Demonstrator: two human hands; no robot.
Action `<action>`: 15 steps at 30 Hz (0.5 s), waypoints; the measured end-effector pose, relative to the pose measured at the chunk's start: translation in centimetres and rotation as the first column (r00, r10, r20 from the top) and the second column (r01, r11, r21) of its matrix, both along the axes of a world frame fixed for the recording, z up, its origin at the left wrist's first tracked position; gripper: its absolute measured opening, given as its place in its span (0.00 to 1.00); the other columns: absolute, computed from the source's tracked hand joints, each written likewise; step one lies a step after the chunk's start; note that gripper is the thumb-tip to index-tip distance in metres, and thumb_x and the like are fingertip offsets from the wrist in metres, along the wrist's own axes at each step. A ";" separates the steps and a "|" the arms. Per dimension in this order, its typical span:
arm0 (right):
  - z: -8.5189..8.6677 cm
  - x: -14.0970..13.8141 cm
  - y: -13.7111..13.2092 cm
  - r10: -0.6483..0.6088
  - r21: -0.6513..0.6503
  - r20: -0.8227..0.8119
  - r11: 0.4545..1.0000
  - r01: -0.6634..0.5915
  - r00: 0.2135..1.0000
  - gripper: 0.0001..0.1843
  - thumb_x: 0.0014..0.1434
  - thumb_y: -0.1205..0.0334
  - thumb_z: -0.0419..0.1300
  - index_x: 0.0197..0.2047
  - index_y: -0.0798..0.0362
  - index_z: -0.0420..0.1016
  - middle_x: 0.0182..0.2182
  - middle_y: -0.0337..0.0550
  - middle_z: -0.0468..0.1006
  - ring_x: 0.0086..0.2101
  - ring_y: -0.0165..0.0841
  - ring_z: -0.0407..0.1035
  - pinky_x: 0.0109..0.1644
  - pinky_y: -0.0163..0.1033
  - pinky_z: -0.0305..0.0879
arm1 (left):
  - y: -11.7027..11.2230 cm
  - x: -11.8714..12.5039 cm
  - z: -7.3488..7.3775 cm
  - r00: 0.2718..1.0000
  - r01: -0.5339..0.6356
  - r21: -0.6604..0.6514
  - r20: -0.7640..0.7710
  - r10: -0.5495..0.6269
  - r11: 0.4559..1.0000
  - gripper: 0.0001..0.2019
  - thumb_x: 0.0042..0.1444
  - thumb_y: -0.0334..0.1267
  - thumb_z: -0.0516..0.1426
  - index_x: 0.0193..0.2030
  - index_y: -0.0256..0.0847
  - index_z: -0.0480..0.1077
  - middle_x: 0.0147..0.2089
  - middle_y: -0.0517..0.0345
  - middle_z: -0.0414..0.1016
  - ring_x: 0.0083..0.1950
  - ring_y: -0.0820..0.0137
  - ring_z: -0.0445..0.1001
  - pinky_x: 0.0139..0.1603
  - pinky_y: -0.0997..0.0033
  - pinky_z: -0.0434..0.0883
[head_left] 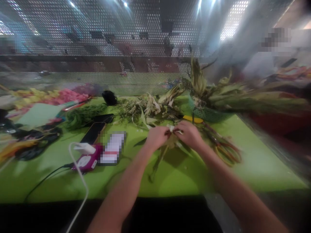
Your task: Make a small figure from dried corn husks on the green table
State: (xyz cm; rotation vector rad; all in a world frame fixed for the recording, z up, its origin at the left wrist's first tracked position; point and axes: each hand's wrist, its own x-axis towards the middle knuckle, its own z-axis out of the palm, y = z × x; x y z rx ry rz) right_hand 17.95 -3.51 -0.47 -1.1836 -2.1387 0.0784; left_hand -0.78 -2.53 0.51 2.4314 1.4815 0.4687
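Near the middle of the green table, my left hand and my right hand meet, fingers pinched on a pale corn husk. More husk, pale and dry, fans out below my fingers, with a dark, narrow strip trailing toward me. Blur hides the fine detail between the fingertips. Just beyond my hands lies a heap of dried husks. A yellow-handled tool rests behind my right hand, and scissors with orange-yellow handles lie to the right of it.
Left of my hands are a phone with a lit screen, a dark phone and a purple power adapter with cables. Green fibre lies behind them. A green basket with long husks stands at right. Another person is beyond.
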 end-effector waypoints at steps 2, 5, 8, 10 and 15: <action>-0.3 -0.2 0.0 -0.021 0.005 0.038 1.000 0.020 0.999 0.06 0.57 0.67 0.60 0.31 0.53 0.78 0.29 0.43 0.74 0.33 0.34 0.67 0.36 0.36 0.59 | 0.0 0.1 -0.3 1.000 0.013 0.015 -0.003 -0.013 1.000 0.11 0.58 0.41 0.54 0.38 0.45 0.77 0.37 0.53 0.80 0.38 0.64 0.76 0.32 0.71 0.58; -0.5 -0.3 0.0 -0.060 0.005 0.069 0.998 0.060 0.996 0.06 0.56 0.68 0.59 0.30 0.53 0.77 0.29 0.42 0.74 0.31 0.32 0.66 0.34 0.35 0.57 | 0.2 0.2 -1.0 0.999 0.047 0.028 0.001 -0.047 0.999 0.12 0.59 0.44 0.53 0.38 0.46 0.78 0.36 0.53 0.80 0.37 0.64 0.76 0.32 0.71 0.59; -0.6 -0.6 -0.1 -0.114 0.014 0.104 0.993 0.114 0.988 0.06 0.54 0.70 0.58 0.29 0.53 0.75 0.29 0.43 0.73 0.30 0.32 0.65 0.33 0.35 0.54 | 0.3 0.3 -1.4 0.998 0.053 0.053 -0.028 -0.052 0.997 0.13 0.60 0.44 0.52 0.36 0.44 0.77 0.35 0.52 0.80 0.36 0.64 0.76 0.32 0.70 0.58; -0.7 -0.9 -0.3 -0.147 0.026 0.123 0.989 0.145 0.981 0.06 0.54 0.70 0.57 0.29 0.53 0.74 0.30 0.43 0.73 0.30 0.32 0.64 0.32 0.36 0.54 | 0.2 0.4 -1.4 0.998 0.039 0.068 -0.042 -0.036 0.997 0.13 0.60 0.44 0.52 0.35 0.43 0.77 0.35 0.51 0.80 0.36 0.63 0.76 0.32 0.70 0.58; -1.0 -1.4 -0.4 -0.211 0.035 0.141 0.978 0.208 0.967 0.05 0.54 0.70 0.57 0.30 0.53 0.73 0.31 0.45 0.73 0.30 0.33 0.64 0.32 0.36 0.53 | 0.1 0.6 -1.3 0.999 0.017 0.075 -0.046 -0.014 0.997 0.12 0.60 0.41 0.53 0.34 0.42 0.77 0.34 0.51 0.79 0.36 0.63 0.76 0.31 0.70 0.58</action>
